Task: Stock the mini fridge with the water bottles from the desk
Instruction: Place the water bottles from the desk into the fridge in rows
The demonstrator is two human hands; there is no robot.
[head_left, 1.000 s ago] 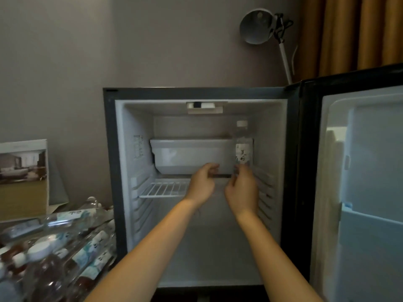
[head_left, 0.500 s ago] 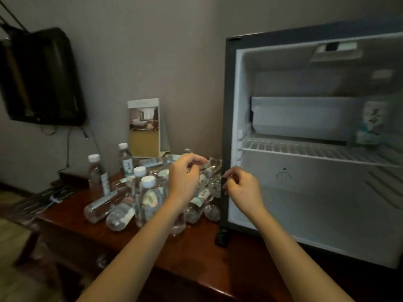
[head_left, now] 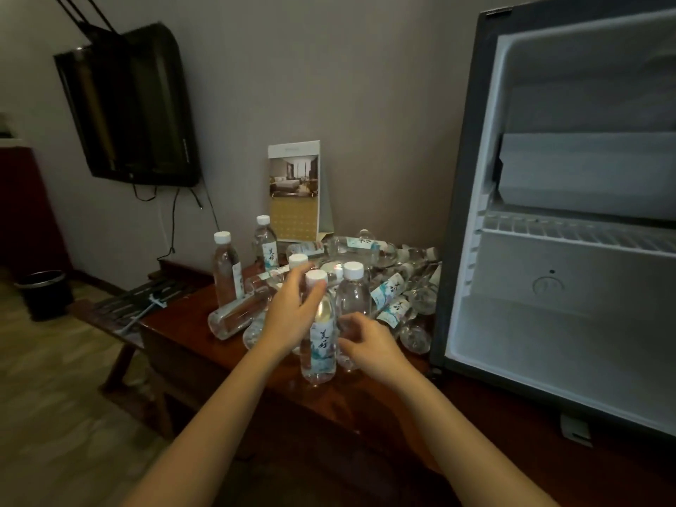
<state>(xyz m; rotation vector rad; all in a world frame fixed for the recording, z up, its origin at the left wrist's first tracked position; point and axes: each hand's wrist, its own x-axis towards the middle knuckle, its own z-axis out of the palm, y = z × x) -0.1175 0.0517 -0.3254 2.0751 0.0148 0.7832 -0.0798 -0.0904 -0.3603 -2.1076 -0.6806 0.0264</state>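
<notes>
Several clear water bottles with white caps crowd the wooden desk (head_left: pixel 183 338). Most lie in a pile (head_left: pixel 393 290) against the fridge's left side. My left hand (head_left: pixel 292 316) grips the neck of an upright bottle (head_left: pixel 322 342) at the front. Just right of it stands a second upright bottle (head_left: pixel 353 294), and my right hand (head_left: pixel 371 343) curls round its lower part. The mini fridge (head_left: pixel 457 214) stands open on the right, showing a wire shelf (head_left: pixel 570 237) with nothing on its visible part.
Two more bottles (head_left: pixel 227 272) (head_left: pixel 266 247) stand upright at the back left. A card calendar (head_left: pixel 294 192) leans on the wall behind them. A wall TV (head_left: pixel 128 104) hangs to the left. On the floor are a dark bin (head_left: pixel 44 292) and a low bench (head_left: pixel 120 312).
My view swung left from the fridge interior to the desk. Both hands left the bottle on the fridge shelf, moved to the desk, and now hold two upright bottles.
</notes>
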